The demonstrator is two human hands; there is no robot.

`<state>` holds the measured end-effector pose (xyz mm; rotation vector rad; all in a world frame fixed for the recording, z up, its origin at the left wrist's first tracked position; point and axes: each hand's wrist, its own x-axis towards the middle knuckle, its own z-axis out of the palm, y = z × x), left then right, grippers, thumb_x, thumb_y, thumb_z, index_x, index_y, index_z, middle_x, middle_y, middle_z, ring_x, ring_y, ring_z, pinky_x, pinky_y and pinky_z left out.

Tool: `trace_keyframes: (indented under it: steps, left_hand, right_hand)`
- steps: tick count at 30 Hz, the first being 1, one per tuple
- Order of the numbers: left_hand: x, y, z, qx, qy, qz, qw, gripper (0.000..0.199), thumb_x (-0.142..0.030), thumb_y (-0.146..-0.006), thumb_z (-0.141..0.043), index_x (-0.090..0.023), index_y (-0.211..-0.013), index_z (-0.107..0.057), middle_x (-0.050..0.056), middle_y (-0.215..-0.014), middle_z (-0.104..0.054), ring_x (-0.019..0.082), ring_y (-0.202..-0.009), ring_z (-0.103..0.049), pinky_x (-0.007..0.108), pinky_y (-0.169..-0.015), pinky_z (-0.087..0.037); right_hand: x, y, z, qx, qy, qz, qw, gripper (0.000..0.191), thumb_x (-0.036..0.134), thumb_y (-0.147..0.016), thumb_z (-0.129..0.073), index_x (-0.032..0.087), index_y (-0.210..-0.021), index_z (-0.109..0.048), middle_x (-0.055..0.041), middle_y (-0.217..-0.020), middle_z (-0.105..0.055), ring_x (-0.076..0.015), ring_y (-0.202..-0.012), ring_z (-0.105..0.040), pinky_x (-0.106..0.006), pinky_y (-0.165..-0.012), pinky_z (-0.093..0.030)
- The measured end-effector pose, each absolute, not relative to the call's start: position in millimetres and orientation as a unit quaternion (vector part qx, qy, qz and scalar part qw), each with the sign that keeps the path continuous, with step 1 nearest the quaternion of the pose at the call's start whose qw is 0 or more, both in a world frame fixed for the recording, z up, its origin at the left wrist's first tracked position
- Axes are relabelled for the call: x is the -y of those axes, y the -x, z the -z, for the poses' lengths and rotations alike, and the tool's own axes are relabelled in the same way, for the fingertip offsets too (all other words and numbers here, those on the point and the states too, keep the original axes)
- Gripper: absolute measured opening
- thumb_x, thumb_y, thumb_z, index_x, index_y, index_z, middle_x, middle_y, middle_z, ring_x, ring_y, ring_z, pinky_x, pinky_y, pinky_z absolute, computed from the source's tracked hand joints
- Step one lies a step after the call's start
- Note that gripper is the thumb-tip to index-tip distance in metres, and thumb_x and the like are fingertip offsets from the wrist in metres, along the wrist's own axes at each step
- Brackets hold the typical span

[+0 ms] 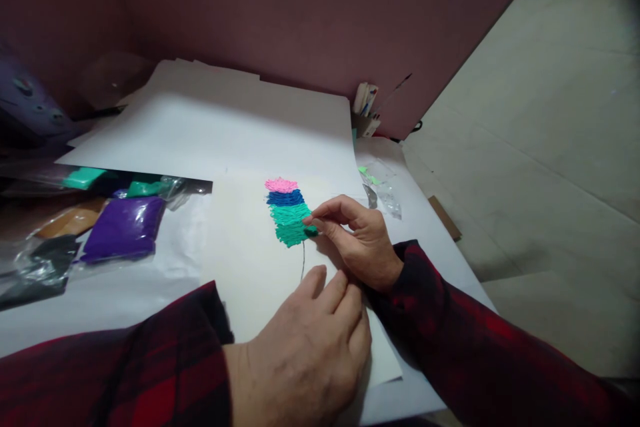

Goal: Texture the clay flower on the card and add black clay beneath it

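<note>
on the cream sheet [240,253] in front of you sits a ridged patch of colour [287,213], a pink band [281,185] at its far end, then a dark blue band [286,198], then bright green [290,215] and, nearest you, a slightly deeper green [290,235]. your right hand [363,240] is at the right edge of the green part, thumb and forefinger brought together at the tips; you can't tell from this view whether anything is caught between them. just below those tips, a darker green bit [311,231] shows at the patch's lower right corner. your left hand [310,340] rests palm down on the sheet, nearer you, fingers loosely bent; its underside is hidden, so you cannot tell whether it holds anything. a thin dark line [303,260] runs from the patch down to your left fingers. well to your left, on the white tabletop [175,273], lie a purple packet [123,228], an orange-brown packet [73,219], a blackish packet [43,267] and green packets [85,177]. large white sheets [215,113] spread beyond the patch, and to your right is a clear bag [387,199] near light green bits [369,175].
</note>
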<state>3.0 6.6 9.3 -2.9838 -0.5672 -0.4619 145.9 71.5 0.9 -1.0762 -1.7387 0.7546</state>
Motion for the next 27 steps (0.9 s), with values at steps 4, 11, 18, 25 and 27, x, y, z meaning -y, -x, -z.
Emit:
trace_keyframes:
  steps: [4, 11, 18, 25, 27]
  left_hand:
    - [-6.9, -2.3, -9.3, 0.183, 0.970, 0.156, 0.035, 0.033, -0.017, -0.093, -0.036, -0.007, -0.113, -0.061, 0.016, -0.114, -0.063, 0.030, -0.093, -0.058, 0.046, -0.075, -0.048]
    - [-7.5, -4.0, -9.2, 0.190, 0.970, 0.152, 0.032, 0.032, -0.018, -0.093, -0.038, -0.008, -0.112, -0.061, 0.016, -0.114, -0.063, 0.029, -0.092, -0.057, 0.046, -0.075, -0.048]
    - [-7.8, -3.3, -7.2, 0.186, 0.970, 0.156, 0.030, 0.030, -0.019, -0.093, -0.039, -0.008, -0.109, -0.062, 0.015, -0.111, -0.064, 0.029, -0.089, -0.056, 0.045, -0.072, -0.047]
    - [-7.3, -3.3, -7.2, 0.185, 0.970, 0.157, 0.025, 0.030, -0.019, -0.094, -0.037, -0.009, -0.108, -0.062, 0.014, -0.109, -0.063, 0.028, -0.090, -0.055, 0.045, -0.073, -0.046]
    - [-7.5, -2.9, -6.6, 0.184, 0.970, 0.158, 0.023, 0.030, -0.019, -0.093, -0.037, -0.009, -0.108, -0.062, 0.014, -0.108, -0.063, 0.029, -0.090, -0.055, 0.046, -0.074, -0.046]
  right_hand:
    - [-71.4, -145.4, -1.3, 0.704, 0.442, -0.305, 0.465, 0.008, 0.026, -0.085, -0.064, 0.018, -0.085, -0.063, -0.0014, -0.078, -0.070, -0.0131, -0.073, -0.066, -0.028, -0.069, -0.054]
    - [-71.3, -145.4, -2.0, 0.708, 0.437, -0.306, 0.462, 0.005, 0.023, -0.084, -0.065, 0.018, -0.085, -0.064, -0.0018, -0.079, -0.070, -0.0136, -0.073, -0.066, -0.029, -0.070, -0.054]
    - [-70.6, -145.1, -2.9, 0.709, 0.440, -0.301, 0.462, 0.004, 0.021, -0.083, -0.065, 0.017, -0.084, -0.064, -0.0011, -0.078, -0.070, -0.0130, -0.071, -0.065, -0.028, -0.067, -0.054]
    - [-70.1, -145.3, -2.7, 0.710, 0.440, -0.299, 0.462, 0.003, 0.021, -0.083, -0.065, 0.018, -0.083, -0.064, -0.0008, -0.077, -0.070, -0.0128, -0.071, -0.065, -0.027, -0.067, -0.054]
    - [-70.1, -145.2, -2.7, 0.709, 0.440, -0.298, 0.463, 0.003, 0.021, -0.083, -0.065, 0.018, -0.083, -0.064, -0.0006, -0.076, -0.070, -0.0127, -0.070, -0.065, -0.027, -0.066, -0.054]
